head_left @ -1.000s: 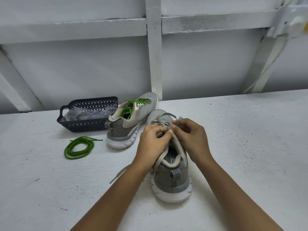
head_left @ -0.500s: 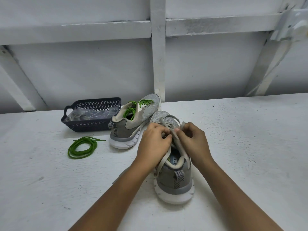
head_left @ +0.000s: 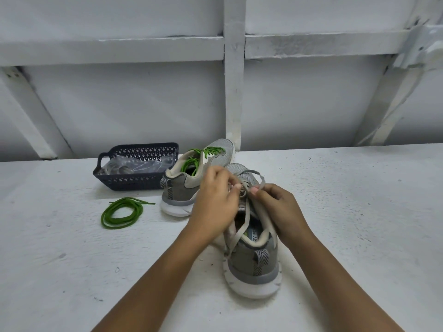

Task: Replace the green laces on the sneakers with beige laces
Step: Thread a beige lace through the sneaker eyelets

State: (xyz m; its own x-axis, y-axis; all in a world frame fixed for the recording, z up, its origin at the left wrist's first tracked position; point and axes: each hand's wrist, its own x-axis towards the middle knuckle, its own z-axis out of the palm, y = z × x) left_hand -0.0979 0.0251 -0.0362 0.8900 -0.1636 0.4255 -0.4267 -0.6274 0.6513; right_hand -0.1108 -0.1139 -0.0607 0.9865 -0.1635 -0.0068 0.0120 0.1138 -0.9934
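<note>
Right, I see both hands working at the throat of the near grey sneaker [head_left: 254,262], which stands mid-bench with its heel toward the near edge. The left hand [head_left: 215,202] has its fingers [head_left: 224,174] curled over the eyelets and pinches the beige lace [head_left: 239,233]. The right hand [head_left: 280,212] pinches another strand of it between thumb and forefinger. Two loose lengths of the lace trail down past the collar. The second sneaker [head_left: 182,188] stands closer to the far edge, touching the first, with a green lace [head_left: 191,162] threaded in it. A coiled green lace [head_left: 122,213] lies on the bench [head_left: 347,212] toward the left. Beside the second sneaker a dark basket [head_left: 134,180] holds clear plastic bags [head_left: 136,164].
</note>
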